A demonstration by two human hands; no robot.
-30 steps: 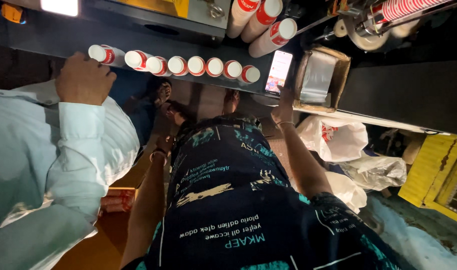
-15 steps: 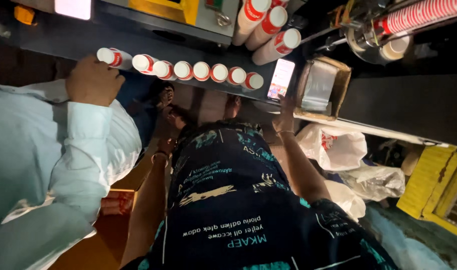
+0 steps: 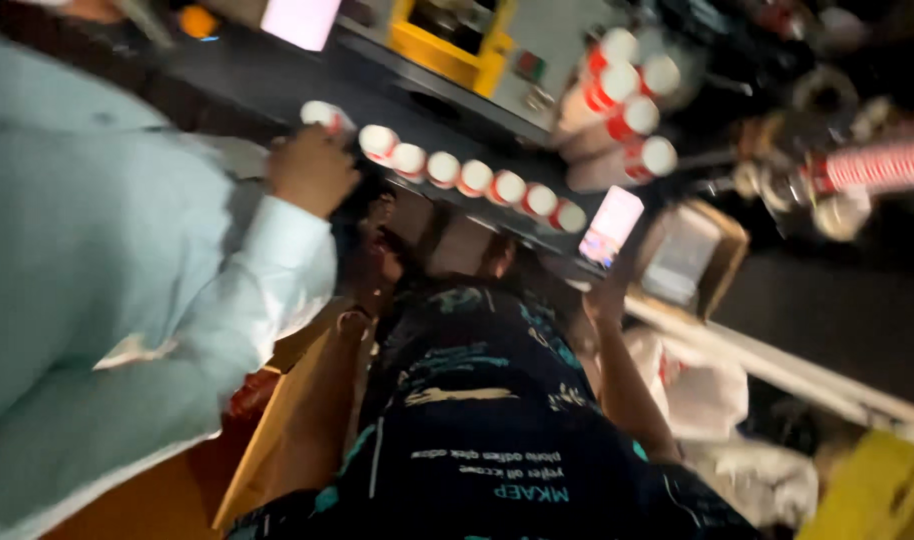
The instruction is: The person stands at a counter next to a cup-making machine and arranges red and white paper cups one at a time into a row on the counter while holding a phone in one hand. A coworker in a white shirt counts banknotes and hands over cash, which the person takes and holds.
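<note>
Left hand (image 3: 312,170) raised, elbow bent, fingers curled around the end cup (image 3: 323,113).

We cannot tell whose hand (image 3: 312,170) closes by the end paper cup (image 3: 325,116), and blur hides its grip. Our own hands are hidden. The pale sleeve (image 3: 127,330) runs off the left edge. The lit phone (image 3: 613,226) screen is too smeared to make out.
</note>
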